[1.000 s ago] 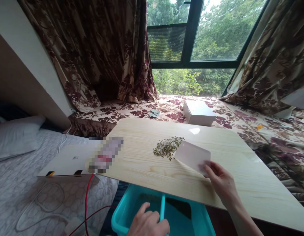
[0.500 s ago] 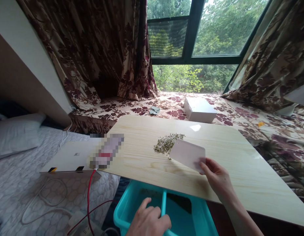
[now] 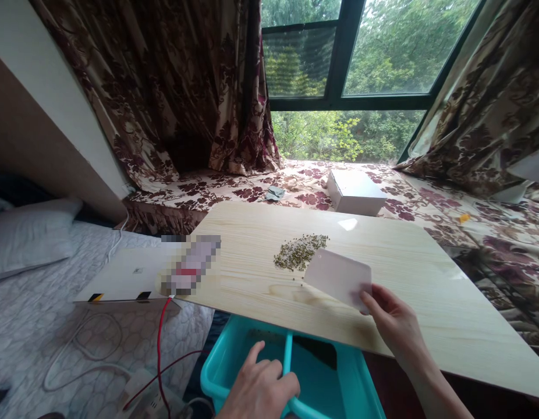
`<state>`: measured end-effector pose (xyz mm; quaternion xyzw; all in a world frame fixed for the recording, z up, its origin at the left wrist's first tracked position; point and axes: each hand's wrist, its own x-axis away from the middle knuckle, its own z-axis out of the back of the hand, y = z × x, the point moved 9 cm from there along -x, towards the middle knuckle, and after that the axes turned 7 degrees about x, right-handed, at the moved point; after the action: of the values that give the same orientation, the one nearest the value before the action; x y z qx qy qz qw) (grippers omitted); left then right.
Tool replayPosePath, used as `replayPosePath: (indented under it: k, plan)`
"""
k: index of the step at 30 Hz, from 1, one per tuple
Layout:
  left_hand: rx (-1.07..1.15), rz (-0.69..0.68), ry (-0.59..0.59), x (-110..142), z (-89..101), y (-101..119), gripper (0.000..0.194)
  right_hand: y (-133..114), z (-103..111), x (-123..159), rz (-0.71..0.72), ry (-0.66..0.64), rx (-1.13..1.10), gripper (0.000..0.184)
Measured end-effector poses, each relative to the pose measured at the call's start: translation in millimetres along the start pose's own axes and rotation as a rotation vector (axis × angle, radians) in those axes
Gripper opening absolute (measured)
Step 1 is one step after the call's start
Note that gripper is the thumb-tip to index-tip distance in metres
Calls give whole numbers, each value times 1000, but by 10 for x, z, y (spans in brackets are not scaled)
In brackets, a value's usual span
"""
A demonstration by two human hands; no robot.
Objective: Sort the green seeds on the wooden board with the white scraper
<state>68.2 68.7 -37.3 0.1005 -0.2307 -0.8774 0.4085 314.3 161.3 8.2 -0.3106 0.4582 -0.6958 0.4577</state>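
While the right hand (image 3: 392, 320) pinches a translucent white scraper (image 3: 338, 278) by its right end, the scraper's far end stands at the right side of a loose pile of small greenish grains (image 3: 298, 253) on the table (image 3: 426, 279). The step in hand looks like gathering the grains with the scraper, though no clear heap has formed — they lie in a thin, spread patch. A next stroke would seem to call for the scraper's edge kept flat to the wood and drawn slowly, since such light grains could roll; a couple of strays already sit apart, by the scraper's near left corner.

The grains lie around the middle of the tabletop, well in from its near edge and its left corners. From the right hand they are ahead and to the left, the scraper bridging the gap; whether it touches them cannot be told. Just below the near edge, the left hand (image 3: 263, 384) rests over the divider (image 3: 288, 352) of a turquoise basin (image 3: 221, 361), one finger stretched out above the left compartment — how firmly it grips cannot be seen.
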Motion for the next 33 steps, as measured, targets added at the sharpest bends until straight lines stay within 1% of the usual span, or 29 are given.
replayPosePath:
  k: [3, 5, 10, 16, 22, 29, 33]
  plan:
    - [-30, 17, 23, -1, -76, -42, 25, 30, -7, -19, -14, -5, -11, 33]
    - [-35, 14, 37, 3, -118, -60, 26, 46, 30, -33, -14, 4, 2, 32]
    - [-30, 8, 57, 12, -140, -74, 27, 61, 165, -40, -30, 85, 13, 32]
    - [-41, 3, 56, 16, -144, -73, 27, 29, 65, -22, -43, 43, -23, 29]
    - [-29, 4, 52, 30, -139, -70, 26, 29, 70, -53, -46, 68, -33, 33]
    - [-12, 11, 88, 43, -28, -65, 23, 36, -12, -61, -49, 4, -36, 33]
    - [-19, 2, 99, 101, 1, -64, 18, -1, -20, -82, -32, 12, -38, 34]
